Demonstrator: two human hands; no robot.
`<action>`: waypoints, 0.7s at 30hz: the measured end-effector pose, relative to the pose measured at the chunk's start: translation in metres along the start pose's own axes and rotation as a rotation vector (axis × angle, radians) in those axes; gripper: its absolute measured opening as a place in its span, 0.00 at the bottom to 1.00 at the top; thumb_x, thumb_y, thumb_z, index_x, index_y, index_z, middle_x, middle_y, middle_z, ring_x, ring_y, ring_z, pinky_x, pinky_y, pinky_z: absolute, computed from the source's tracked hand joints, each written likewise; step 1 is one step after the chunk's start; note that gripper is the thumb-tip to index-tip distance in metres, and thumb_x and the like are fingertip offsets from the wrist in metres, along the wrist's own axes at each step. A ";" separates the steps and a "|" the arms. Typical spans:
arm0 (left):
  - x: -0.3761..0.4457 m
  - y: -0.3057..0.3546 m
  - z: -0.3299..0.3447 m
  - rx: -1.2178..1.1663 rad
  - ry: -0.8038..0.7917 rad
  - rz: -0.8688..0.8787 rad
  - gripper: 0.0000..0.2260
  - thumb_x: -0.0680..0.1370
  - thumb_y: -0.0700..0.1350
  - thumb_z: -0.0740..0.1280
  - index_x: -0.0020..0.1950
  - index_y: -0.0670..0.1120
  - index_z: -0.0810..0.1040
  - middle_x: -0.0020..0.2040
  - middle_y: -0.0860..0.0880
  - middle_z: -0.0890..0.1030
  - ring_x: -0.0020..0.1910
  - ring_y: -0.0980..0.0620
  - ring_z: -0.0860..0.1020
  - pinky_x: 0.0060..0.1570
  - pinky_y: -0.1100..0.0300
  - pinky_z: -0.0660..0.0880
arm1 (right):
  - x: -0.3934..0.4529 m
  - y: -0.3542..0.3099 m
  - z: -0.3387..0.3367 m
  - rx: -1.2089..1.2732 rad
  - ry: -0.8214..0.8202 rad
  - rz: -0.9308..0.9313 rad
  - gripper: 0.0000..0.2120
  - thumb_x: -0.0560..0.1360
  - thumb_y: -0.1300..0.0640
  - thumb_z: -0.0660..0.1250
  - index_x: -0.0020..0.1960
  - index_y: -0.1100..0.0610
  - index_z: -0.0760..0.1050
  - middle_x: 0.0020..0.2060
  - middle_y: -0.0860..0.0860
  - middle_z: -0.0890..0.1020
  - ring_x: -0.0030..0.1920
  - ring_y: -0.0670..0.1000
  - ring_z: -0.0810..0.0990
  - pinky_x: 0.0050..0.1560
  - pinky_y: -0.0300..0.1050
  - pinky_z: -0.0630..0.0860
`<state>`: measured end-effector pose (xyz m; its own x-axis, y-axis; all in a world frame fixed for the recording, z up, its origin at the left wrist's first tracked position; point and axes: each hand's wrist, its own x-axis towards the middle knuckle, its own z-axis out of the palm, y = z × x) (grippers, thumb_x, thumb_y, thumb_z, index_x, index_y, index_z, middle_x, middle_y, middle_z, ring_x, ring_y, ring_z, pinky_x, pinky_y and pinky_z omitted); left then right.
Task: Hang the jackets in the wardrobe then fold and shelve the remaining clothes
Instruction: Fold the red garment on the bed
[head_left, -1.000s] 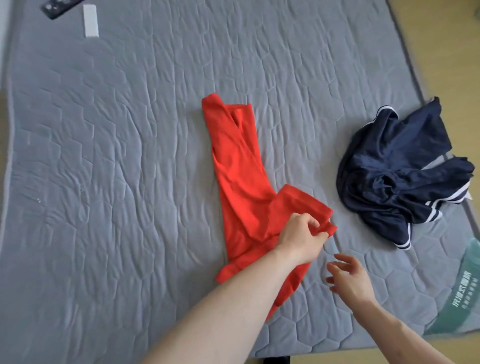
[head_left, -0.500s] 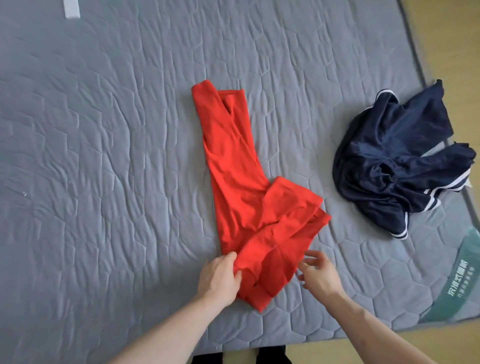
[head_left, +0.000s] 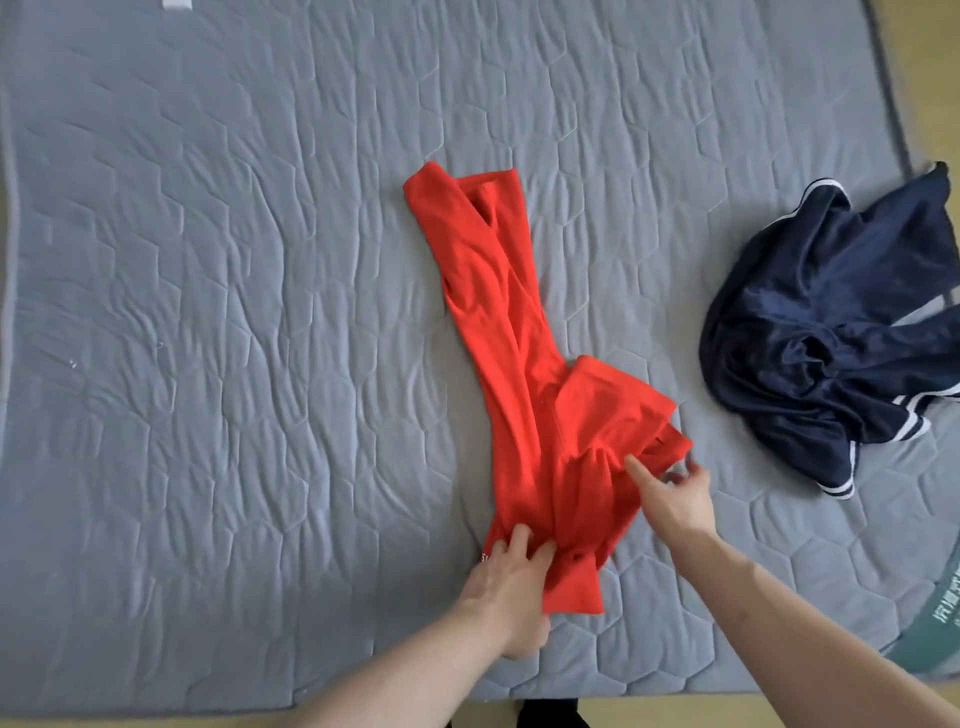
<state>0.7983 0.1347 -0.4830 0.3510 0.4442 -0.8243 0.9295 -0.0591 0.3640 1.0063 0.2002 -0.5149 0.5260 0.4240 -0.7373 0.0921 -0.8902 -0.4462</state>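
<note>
Red garment (head_left: 524, 374) under both hands: left (head_left: 511, 577) pressing flat-fingered, right (head_left: 675, 493) pinching (hem)

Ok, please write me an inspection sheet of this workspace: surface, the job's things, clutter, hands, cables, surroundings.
Surface: grey quilted mattress, wrinkled, hexagon stitching.
Job's things: long red fabric garment lying partly folded at the middle; crumpled dark navy garment with white stripes at the right, apart from the red one.
Clutter: small white strip at the top edge; green printed label at the mattress's right corner.
Hands: left hand presses the red garment's near end; right hand pinches its right edge.
Cables: nothing seen.
Surroundings: yellowish floor at the right.
</note>
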 end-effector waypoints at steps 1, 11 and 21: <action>-0.002 -0.005 0.003 -0.086 0.116 0.003 0.33 0.77 0.51 0.66 0.79 0.53 0.59 0.73 0.49 0.57 0.70 0.43 0.66 0.69 0.47 0.70 | 0.005 -0.004 0.003 0.018 0.016 0.020 0.42 0.68 0.42 0.79 0.73 0.60 0.66 0.60 0.52 0.80 0.58 0.54 0.81 0.65 0.53 0.76; -0.015 0.004 0.062 -0.768 0.368 -0.298 0.04 0.79 0.45 0.69 0.46 0.53 0.75 0.53 0.53 0.70 0.48 0.58 0.74 0.62 0.59 0.71 | 0.006 -0.028 0.028 0.179 0.119 0.034 0.13 0.72 0.50 0.76 0.52 0.54 0.79 0.47 0.50 0.84 0.51 0.54 0.82 0.53 0.46 0.77; -0.003 -0.057 0.013 -0.528 0.414 -0.249 0.10 0.70 0.51 0.77 0.46 0.53 0.79 0.52 0.55 0.68 0.49 0.51 0.80 0.48 0.64 0.70 | -0.070 -0.006 0.030 -0.159 -0.005 -0.901 0.16 0.72 0.65 0.70 0.46 0.44 0.73 0.45 0.40 0.76 0.46 0.36 0.77 0.48 0.27 0.69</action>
<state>0.7456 0.1251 -0.5070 -0.0336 0.6972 -0.7160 0.7609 0.4824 0.4340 0.9431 0.1805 -0.4759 0.1947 0.9698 -0.1466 0.5814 -0.2345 -0.7791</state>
